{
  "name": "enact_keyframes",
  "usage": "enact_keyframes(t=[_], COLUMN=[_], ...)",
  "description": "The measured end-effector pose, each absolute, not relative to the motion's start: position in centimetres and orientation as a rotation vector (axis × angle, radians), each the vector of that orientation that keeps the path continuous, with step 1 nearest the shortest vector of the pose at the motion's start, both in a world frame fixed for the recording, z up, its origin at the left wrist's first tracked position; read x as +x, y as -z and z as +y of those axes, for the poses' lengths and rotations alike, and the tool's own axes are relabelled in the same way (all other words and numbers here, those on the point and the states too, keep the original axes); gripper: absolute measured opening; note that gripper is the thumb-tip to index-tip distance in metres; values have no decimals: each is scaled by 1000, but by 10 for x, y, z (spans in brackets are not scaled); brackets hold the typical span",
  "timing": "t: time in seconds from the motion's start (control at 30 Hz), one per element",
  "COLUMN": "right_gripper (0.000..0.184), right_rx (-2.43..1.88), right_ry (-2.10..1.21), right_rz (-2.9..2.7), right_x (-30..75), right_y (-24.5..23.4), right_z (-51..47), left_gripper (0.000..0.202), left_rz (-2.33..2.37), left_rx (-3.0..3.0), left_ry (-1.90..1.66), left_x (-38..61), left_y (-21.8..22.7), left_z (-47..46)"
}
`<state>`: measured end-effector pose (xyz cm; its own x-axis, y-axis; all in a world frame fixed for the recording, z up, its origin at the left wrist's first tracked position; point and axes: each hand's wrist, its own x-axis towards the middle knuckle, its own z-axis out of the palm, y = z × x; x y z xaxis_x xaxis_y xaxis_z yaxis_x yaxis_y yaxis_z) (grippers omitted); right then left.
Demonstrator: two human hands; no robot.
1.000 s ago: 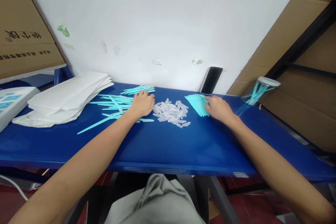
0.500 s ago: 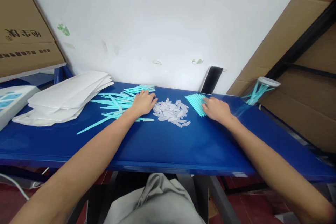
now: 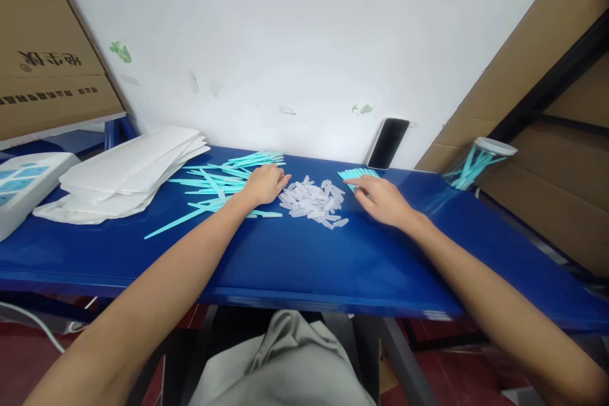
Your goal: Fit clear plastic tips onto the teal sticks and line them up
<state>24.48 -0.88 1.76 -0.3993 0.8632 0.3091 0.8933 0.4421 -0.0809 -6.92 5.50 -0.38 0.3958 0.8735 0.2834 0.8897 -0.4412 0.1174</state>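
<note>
My left hand (image 3: 267, 185) rests palm down at the right side of a loose heap of slim teal plastic sticks (image 3: 202, 185), which look like eyebrow razors. Its thumb stands apart from the bent fingers, whose tips are partly hidden; no stick shows in its grasp. Small translucent caps (image 3: 311, 200) lie piled between my two hands. Over a neat row of the same teal sticks (image 3: 358, 173) reaches my right hand (image 3: 383, 200), open, with its forefinger stretched left across them. That hand covers much of the row.
On the blue table (image 3: 295, 266), white paper bags (image 3: 128, 165) lie stacked at left, beside a white device (image 3: 35, 184). A phone (image 3: 389, 143) leans on the wall. Far right, a clear tub (image 3: 476, 165) holding teal sticks lies tipped. Cardboard (image 3: 528, 38) borders the right.
My right hand has shifted left and nearer to me, its forefinger now stretched over the row of sticks. My left hand stays by the heap, its fingers more bent. The view has shifted slightly.
</note>
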Motion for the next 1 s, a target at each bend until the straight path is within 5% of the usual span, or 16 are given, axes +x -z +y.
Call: enact_keyframes(t=[0.4,1.0], right_gripper=[41,38], right_rx=[-1173,-1050], right_ry=[-35,-50], right_rz=[-2422,-2420], right_x=[238,231], right_y=[-9,-2], right_z=[-10,-11], left_gripper=[66,83], left_rz=[-1801,-1433], left_rx=[-2504,-2335], left_ry=[397,1234], left_x=[-63,-49], left_y=[-4,-14], left_z=[51,40])
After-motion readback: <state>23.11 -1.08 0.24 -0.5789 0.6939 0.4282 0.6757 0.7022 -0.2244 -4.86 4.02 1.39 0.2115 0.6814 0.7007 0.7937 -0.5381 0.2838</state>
